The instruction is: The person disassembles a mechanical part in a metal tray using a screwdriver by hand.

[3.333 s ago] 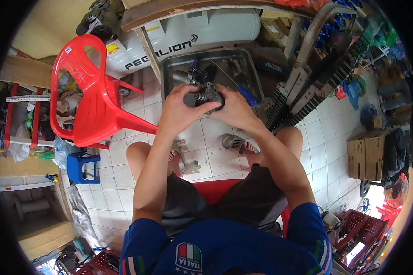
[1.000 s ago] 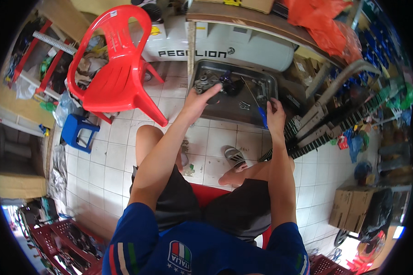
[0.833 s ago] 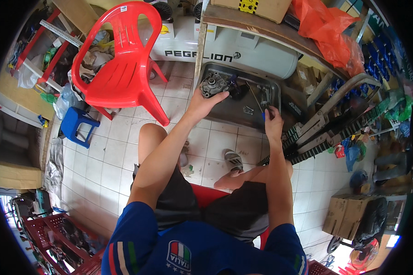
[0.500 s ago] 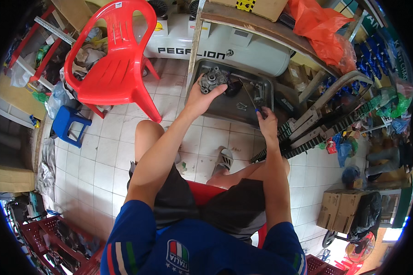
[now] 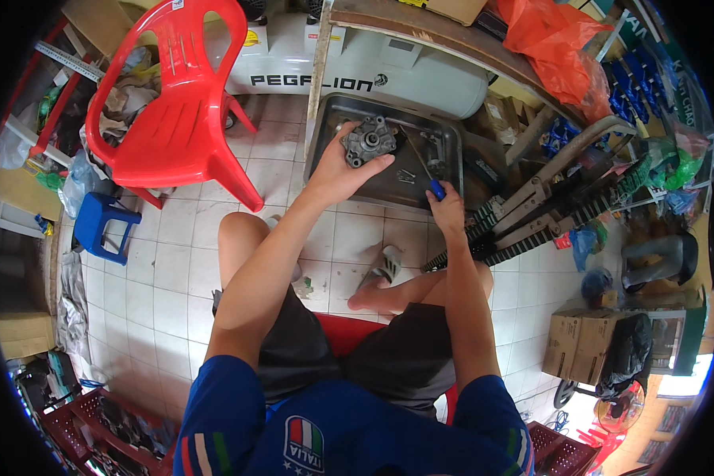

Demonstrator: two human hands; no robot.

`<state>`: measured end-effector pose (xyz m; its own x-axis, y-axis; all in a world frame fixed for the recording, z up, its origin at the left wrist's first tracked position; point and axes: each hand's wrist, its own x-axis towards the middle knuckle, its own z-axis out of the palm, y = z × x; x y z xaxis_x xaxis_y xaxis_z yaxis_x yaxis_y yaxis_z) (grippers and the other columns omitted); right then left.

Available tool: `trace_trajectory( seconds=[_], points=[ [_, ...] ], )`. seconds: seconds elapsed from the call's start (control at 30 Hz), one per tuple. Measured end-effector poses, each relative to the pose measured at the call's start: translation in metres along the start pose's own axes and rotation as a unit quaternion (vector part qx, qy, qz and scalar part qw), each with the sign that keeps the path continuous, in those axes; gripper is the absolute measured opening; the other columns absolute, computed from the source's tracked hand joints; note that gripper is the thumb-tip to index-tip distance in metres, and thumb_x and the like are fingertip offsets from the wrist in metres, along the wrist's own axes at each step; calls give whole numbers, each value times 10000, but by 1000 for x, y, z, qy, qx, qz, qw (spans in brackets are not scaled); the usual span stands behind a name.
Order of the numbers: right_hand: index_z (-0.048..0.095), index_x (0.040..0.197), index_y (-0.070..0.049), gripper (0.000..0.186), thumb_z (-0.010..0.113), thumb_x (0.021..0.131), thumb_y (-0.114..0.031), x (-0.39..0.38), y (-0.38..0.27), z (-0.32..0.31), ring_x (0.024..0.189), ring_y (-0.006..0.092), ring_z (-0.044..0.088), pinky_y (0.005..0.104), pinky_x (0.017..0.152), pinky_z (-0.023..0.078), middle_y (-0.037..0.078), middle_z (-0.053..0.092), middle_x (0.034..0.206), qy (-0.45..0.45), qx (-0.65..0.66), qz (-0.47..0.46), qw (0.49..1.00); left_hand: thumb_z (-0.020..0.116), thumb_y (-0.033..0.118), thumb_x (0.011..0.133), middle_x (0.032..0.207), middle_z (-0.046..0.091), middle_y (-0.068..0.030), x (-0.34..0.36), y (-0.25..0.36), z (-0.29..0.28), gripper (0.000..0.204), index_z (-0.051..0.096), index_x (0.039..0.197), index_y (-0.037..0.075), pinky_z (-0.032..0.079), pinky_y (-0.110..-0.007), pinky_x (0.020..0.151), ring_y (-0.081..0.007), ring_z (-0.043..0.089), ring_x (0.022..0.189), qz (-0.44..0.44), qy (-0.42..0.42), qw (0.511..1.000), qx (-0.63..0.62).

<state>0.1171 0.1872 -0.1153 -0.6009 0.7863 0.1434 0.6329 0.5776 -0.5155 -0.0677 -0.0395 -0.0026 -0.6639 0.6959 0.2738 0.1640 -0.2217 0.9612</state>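
A grey cast metal part (image 5: 372, 140) with bolt lugs and a round hub in the middle is held up over the tray's left side. My left hand (image 5: 343, 168) is closed on its lower left edge, thumb along the near side. My right hand (image 5: 447, 206) grips the blue handle of a screwdriver (image 5: 435, 189), whose thin shaft slants up and left over the tray. The tip ends a little right of the metal part, apart from it. Beneath both is a dark metal tray (image 5: 454, 155), with several small bolts (image 5: 405, 176) lying on its bottom.
Left stand a red plastic chair (image 5: 166, 131) and a blue stool (image 5: 107, 226). A white tank (image 5: 436, 83) lies behind the tray, under a wooden shelf (image 5: 420, 28). Right of the tray are a metal frame (image 5: 547, 186) with ribbed strips and cardboard boxes (image 5: 583, 343).
The view has shifted a little. The screwdriver's blue handle now shows more clearly, and my right hand has moved closer to my left. The metal part has turned slightly in my left hand.
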Motion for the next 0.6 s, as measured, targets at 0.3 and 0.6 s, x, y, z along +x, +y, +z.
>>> trace_trajectory(
  seconds=[0.3,0.6],
  points=[
    [660,1169,-63,408,750,842,-289,3,3,1,1004,414,659,449,858,529,213,702,1041,-3,-18,7,1000,809,177,828,1049,690,-35,-2,5,5,504,532,1221,25,497,-264,871,-105,640,954,8,12,999,30],
    [671,1141,-57,382,740,848,-293,4,7,10,978,418,663,455,840,526,211,704,1026,8,-15,5,1000,848,250,779,1067,677,-98,-5,-1,5,633,516,1248,-13,504,-299,888,-168,643,993,27,21,999,-1]
  ],
)
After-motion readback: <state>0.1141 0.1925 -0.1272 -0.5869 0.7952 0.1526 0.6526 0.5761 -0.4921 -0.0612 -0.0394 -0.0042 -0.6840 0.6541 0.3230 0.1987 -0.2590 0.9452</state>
